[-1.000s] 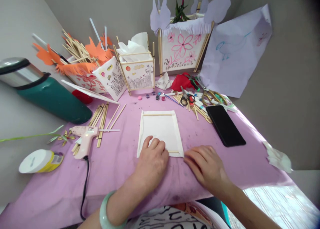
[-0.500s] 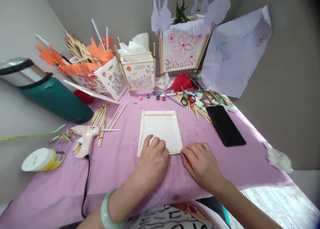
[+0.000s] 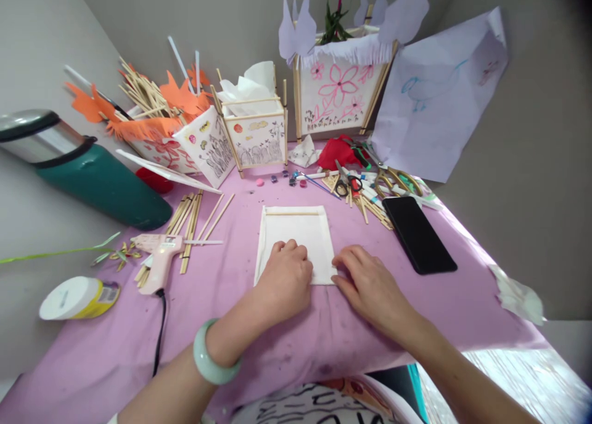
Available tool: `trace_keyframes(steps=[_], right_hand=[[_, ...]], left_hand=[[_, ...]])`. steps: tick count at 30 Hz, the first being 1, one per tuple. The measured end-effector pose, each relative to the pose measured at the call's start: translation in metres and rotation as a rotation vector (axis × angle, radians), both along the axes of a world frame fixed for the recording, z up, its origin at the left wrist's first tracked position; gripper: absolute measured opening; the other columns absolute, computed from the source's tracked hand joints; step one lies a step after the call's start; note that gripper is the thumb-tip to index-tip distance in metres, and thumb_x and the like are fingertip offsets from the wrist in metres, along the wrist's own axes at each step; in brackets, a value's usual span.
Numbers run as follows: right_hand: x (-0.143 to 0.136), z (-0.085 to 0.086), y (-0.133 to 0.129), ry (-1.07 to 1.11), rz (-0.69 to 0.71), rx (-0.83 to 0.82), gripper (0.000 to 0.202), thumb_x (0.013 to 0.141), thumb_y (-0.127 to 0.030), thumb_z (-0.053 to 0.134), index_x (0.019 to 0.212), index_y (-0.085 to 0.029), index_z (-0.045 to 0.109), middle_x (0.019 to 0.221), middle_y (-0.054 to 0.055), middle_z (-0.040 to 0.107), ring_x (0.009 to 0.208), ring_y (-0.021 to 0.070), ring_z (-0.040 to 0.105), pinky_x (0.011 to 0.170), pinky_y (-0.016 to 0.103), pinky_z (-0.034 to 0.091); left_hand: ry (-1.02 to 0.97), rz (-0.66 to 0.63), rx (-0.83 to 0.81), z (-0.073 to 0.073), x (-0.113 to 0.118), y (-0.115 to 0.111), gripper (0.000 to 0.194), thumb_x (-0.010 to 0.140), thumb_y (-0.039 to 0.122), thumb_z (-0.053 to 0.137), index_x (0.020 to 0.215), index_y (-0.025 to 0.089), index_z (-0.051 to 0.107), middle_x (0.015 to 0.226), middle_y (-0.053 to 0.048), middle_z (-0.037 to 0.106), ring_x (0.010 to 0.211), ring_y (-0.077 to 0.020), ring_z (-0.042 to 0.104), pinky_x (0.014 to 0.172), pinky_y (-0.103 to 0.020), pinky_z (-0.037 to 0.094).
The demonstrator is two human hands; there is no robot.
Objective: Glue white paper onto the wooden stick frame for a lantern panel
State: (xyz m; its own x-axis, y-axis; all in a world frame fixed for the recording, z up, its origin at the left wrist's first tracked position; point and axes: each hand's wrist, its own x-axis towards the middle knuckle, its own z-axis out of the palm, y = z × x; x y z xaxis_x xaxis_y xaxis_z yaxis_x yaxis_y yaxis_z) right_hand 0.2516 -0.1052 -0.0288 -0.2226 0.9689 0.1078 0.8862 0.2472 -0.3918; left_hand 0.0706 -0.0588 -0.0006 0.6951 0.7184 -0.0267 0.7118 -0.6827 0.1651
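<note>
A white, flat, square panel (image 3: 296, 227) edged with folded white material lies on the table in front of me. A thin wooden stick (image 3: 292, 214) runs along its far side. Over the near left part of the panel rests my left hand (image 3: 287, 279), fingers curled down and closed on it; their tips are hidden. My right hand (image 3: 365, 282) is at the near right corner, thumb and forefinger against the panel's edge with a small gap between them. A pale green bangle (image 3: 215, 353) circles my left wrist.
Left are a glue gun (image 3: 160, 257), bundled sticks (image 3: 189, 227), a yellow tub (image 3: 81, 297) and a teal bottle (image 3: 106, 183). Drawn-on paper boxes (image 3: 259, 140) stand behind. Scissors (image 3: 346, 180), markers and a black phone (image 3: 419, 234) lie to the right.
My right hand has shifted slightly up the panel's right edge, and its thumb and forefinger have parted a little. The wooden strip at the near edge no longer shows. My left hand stays nearly in place.
</note>
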Motion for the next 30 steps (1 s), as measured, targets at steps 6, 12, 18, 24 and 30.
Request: trace_keyframes(steps=[6,12,18,24,30], right_hand=[[-0.006,0.015,0.016,-0.183,-0.024,-0.113,0.015,0.079,-0.019,0.069,0.09,-0.018,0.058,0.096,0.006,0.057,0.09,0.0234,0.055,0.074,0.035,0.038],[-0.006,0.013,0.006,-0.14,-0.082,0.027,0.012,0.081,-0.025,0.069,0.083,-0.018,0.059,0.088,0.006,0.059,0.084,0.0235,0.055,0.073,0.036,0.039],[-0.028,0.002,-0.009,0.168,0.096,0.131,0.01,0.091,-0.012,0.05,0.092,-0.016,0.06,0.085,0.004,0.063,0.081,0.0192,0.056,0.074,0.032,0.041],[-0.037,-0.013,-0.006,0.06,0.114,0.2,0.013,0.089,-0.009,0.05,0.088,-0.015,0.062,0.081,0.006,0.064,0.077,0.0203,0.056,0.072,0.032,0.04],[-0.038,-0.011,-0.004,-0.037,0.104,0.233,0.016,0.089,-0.01,0.049,0.09,-0.016,0.063,0.082,0.006,0.065,0.076,0.0198,0.056,0.069,0.031,0.037]], left_hand=[[0.157,0.012,-0.088,0.011,0.01,0.011,0.015,0.072,0.017,0.054,0.071,0.015,0.07,0.081,-0.011,0.065,0.088,-0.0286,0.054,0.075,-0.043,0.04],[0.215,0.012,-0.119,0.016,0.014,0.014,0.014,0.073,0.018,0.056,0.072,0.014,0.07,0.086,-0.013,0.065,0.092,-0.0301,0.055,0.077,-0.044,0.041],[0.197,0.01,-0.115,0.017,0.013,0.015,0.013,0.077,0.021,0.059,0.076,0.013,0.068,0.089,-0.015,0.064,0.095,-0.0317,0.054,0.079,-0.046,0.041],[-0.063,0.146,-0.035,0.013,-0.023,0.023,0.012,0.08,0.027,0.063,0.085,0.016,0.064,0.098,-0.01,0.061,0.097,-0.0275,0.052,0.083,-0.042,0.042],[-0.322,0.219,-0.085,0.006,-0.09,-0.004,0.008,0.08,0.023,0.064,0.086,0.019,0.059,0.092,-0.005,0.059,0.091,-0.0214,0.051,0.081,-0.037,0.043]])
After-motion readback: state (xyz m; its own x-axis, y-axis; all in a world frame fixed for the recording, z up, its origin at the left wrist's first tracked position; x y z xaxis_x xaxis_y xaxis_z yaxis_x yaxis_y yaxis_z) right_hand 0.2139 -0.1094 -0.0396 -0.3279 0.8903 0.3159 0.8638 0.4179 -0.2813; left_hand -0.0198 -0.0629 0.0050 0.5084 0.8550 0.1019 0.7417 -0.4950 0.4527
